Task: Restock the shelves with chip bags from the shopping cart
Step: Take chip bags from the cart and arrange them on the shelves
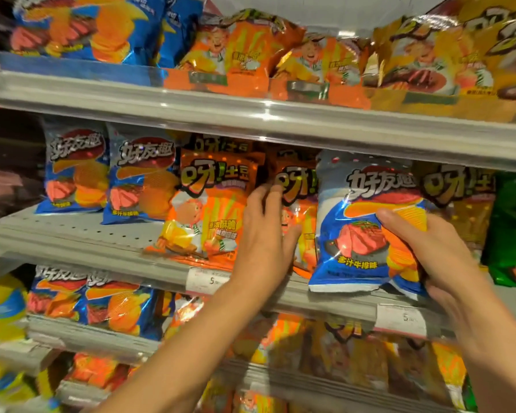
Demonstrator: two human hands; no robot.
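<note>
Right hand [429,251] grips a blue chip bag [367,231] by its right side, thumb across the front — the bag stands upright at the middle shelf's [72,234] front edge. Left hand [265,231] lies open and flat against an orange bag [298,204] just left of it, fingers spread. Farther left stand another orange bag [212,204] and two blue bags [108,174]. Above, the top shelf [221,108] carries more bags.

Grey metal shelving [251,114] tiered across the whole frame, perforated deck [81,231] at middle left, glossy rails catching overhead light, white price tags [402,318] lower right.
</note>
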